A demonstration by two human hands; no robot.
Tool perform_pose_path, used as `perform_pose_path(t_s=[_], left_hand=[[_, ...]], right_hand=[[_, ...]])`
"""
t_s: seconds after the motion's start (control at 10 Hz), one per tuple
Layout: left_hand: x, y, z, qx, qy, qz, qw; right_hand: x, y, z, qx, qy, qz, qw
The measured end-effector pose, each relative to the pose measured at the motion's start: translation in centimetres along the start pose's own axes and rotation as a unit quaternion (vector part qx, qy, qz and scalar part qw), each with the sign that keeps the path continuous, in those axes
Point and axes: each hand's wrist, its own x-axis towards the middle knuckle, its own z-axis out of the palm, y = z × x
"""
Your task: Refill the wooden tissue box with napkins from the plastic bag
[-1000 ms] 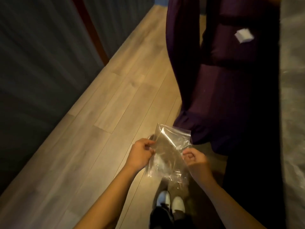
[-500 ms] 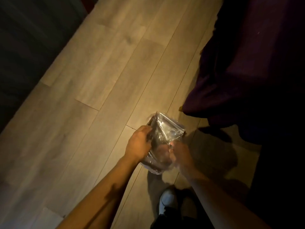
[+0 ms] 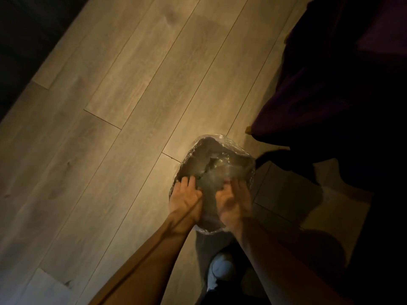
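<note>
A clear plastic bag [image 3: 214, 158] is spread wide open in front of me, over the wooden floor. My left hand [image 3: 186, 198] holds its near left edge, fingers tucked into the mouth. My right hand [image 3: 234, 200] holds the near right edge the same way. The bag looks see-through and crumpled; I cannot tell whether any napkins are inside. The wooden tissue box is not in view.
Pale wood planks [image 3: 132, 106] cover the floor to the left and ahead. A dark purple cloth [image 3: 326, 89] hangs down on the right. A dark wall [image 3: 19, 51] runs along the upper left. My white shoe [image 3: 220, 271] shows below the bag.
My view has tipped down toward the floor. Both hands have pulled the flat bag apart, so its mouth now gapes wide.
</note>
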Motion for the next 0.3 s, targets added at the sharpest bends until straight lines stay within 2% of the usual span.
perform_pose_path(t_s=[0.1, 0.2, 0.3], left_hand=[[-0.5, 0.5, 0.1, 0.047, 0.019, 0.025, 0.998], [-1.2, 0.5, -1.5, 0.037, -0.019, 0.033, 0.999], [-2.3, 0.4, -3.5, 0.01, -0.007, 0.034, 0.999]], right_hand=[[-2.1, -0.3, -3.2, 0.019, 0.071, 0.046, 0.996], [-3.5, 0.0, -4.8, 0.074, 0.075, 0.064, 0.992], [-5.1, 0.9, -6.6, 0.134, 0.092, 0.067, 0.984]])
